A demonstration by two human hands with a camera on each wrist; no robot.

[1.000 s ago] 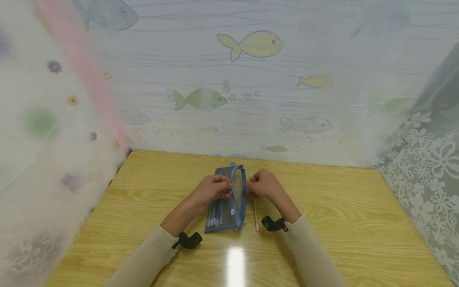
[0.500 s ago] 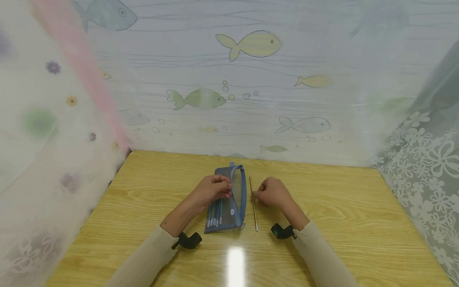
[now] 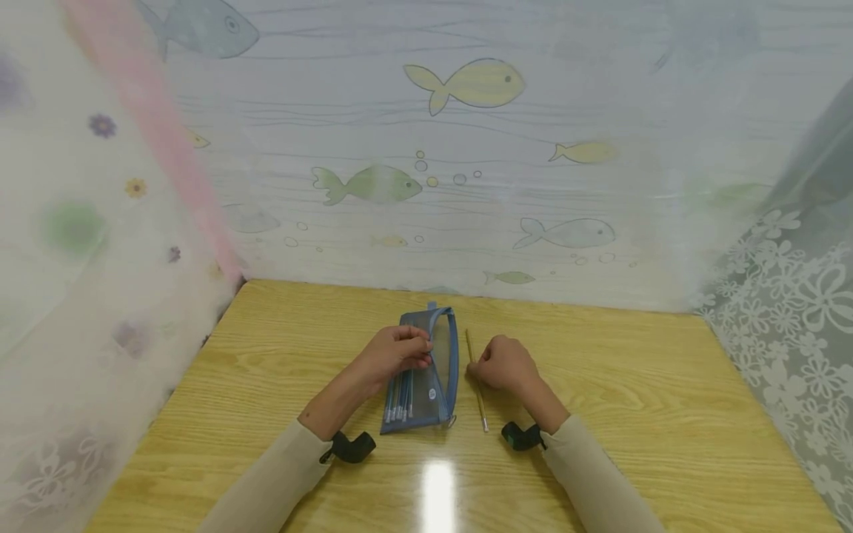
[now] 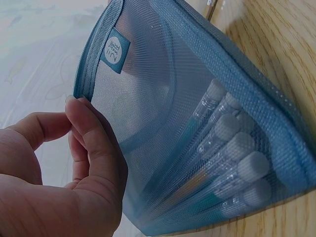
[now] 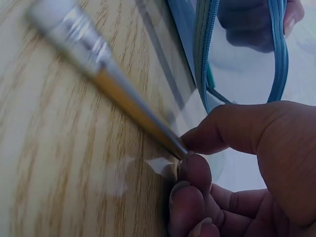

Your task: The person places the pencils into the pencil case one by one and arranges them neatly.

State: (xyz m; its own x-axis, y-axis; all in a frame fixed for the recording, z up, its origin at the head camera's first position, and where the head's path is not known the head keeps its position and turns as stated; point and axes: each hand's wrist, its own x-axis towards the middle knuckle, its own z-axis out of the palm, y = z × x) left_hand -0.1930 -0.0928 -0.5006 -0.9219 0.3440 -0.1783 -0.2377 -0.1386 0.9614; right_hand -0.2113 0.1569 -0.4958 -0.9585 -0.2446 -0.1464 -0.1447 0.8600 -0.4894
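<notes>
A blue mesh pencil case [image 3: 418, 400] lies on the table with its zip side gaping to the right. My left hand [image 3: 395, 352] pinches the upper edge of that opening between thumb and fingers. Through the mesh, the left wrist view shows several pencils [image 4: 242, 148] with white erasers. To the right of the case, my right hand [image 3: 505, 364] pinches a yellow pencil [image 3: 481, 414] around its middle. The pencil's white eraser [image 5: 49, 15] and silver ferrule point toward me; the part beyond the fingertips is hidden in the right wrist view.
The wood-grain table [image 3: 640, 385] ends at a back wall covering [image 3: 466, 148] printed with fish. A flowered sheet [image 3: 100, 244] borders the left, and a lace curtain [image 3: 800, 333] the right. Black wrist mounts [image 3: 356, 447] sit under both sleeves.
My right hand has shifted right and toward me, down along the pencil, and now pinches it near its middle. The pencil's eraser end has swung slightly right. My left hand keeps its place.
</notes>
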